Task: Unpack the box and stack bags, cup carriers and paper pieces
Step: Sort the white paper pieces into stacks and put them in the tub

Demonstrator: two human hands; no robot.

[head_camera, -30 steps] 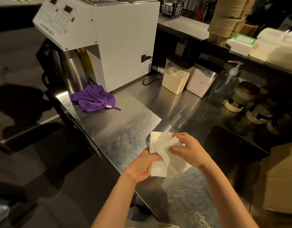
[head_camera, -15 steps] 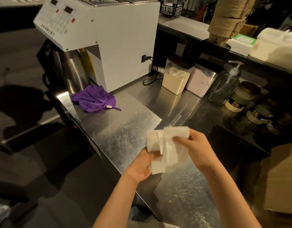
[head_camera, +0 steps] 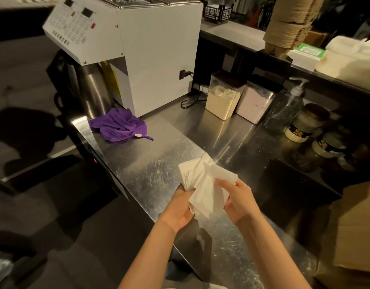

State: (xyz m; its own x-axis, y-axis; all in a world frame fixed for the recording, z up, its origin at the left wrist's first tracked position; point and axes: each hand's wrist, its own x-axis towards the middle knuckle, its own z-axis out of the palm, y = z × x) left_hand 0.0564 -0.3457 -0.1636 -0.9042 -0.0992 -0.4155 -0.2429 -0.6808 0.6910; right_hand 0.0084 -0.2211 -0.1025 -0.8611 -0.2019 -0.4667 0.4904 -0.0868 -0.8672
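Note:
A loose bundle of white paper pieces [head_camera: 203, 180] is held just above the steel counter [head_camera: 150, 163], near its front edge. My left hand [head_camera: 180, 207] grips the bundle from below and from the left. My right hand [head_camera: 238, 199] holds its right side, thumb on the top sheets and fingers curled underneath. The sheets fan out unevenly towards the far side. A brown cardboard box [head_camera: 355, 230] stands at the right edge of the view, partly cut off.
A white machine [head_camera: 138, 49] and a steel jug [head_camera: 92, 90] stand at the back left, with a purple cloth [head_camera: 119, 127] in front. Two lidded containers [head_camera: 223, 97], a pump bottle [head_camera: 288, 107] and jars [head_camera: 303, 126] line the back. A shelf above carries stacked brown carriers [head_camera: 288, 24].
The bundle has turned and spread between my hands. My right hand has dropped from the top of the sheets to their right side. My left hand stays beneath.

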